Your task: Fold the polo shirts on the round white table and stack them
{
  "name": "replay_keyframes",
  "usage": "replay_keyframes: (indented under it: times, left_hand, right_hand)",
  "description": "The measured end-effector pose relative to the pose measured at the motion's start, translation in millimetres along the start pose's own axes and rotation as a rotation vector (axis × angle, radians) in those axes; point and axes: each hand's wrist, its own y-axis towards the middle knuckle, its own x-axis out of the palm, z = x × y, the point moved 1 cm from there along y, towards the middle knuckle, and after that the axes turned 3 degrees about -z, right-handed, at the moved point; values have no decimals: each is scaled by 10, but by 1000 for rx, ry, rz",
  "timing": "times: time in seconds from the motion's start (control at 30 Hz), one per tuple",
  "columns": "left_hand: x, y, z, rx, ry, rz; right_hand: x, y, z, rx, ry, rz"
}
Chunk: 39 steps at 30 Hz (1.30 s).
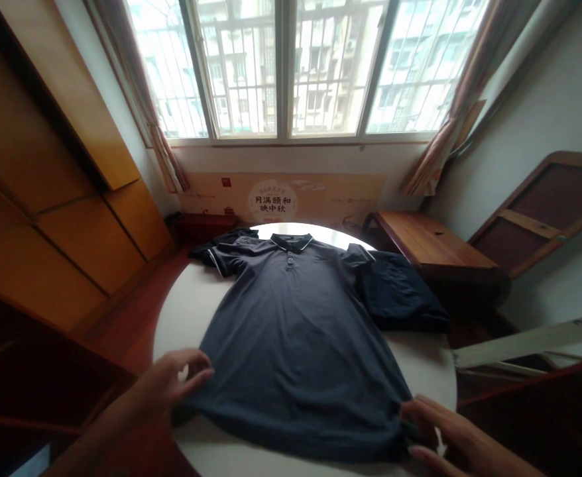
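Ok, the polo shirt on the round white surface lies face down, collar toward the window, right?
No, the dark polo shirt lies face up, its buttons showing in the head view; it is on the round white surface, collar toward the window.

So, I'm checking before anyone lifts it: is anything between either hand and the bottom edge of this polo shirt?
Nothing visible stands in the way. The left hand and the right hand are both right at the hem of the dark polo shirt, at opposite corners, above the round white table.
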Motion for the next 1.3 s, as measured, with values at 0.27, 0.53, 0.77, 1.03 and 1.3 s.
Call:
replay_keyframes:
  times: [0.27, 0.53, 0.77, 1.03, 1.3]
  left_hand:
    - [-134, 1234, 300, 139, 85, 260]
    - [486, 2555, 1127, 421, 169, 126]
    - [937, 2923, 1029, 426, 94, 236]
    - [929, 2998, 901, 353, -265, 289]
    - [1016, 2947, 981, 444, 107, 144]
  right_hand:
    - [-509, 1518, 315, 178, 13, 214]
    - [-516, 2691, 1081, 825, -56, 259]
    - [-453, 2841, 1148, 692, -26, 372]
    - [-43, 2828, 622, -29, -274, -76]
    - [65, 3134, 805, 395, -256, 7]
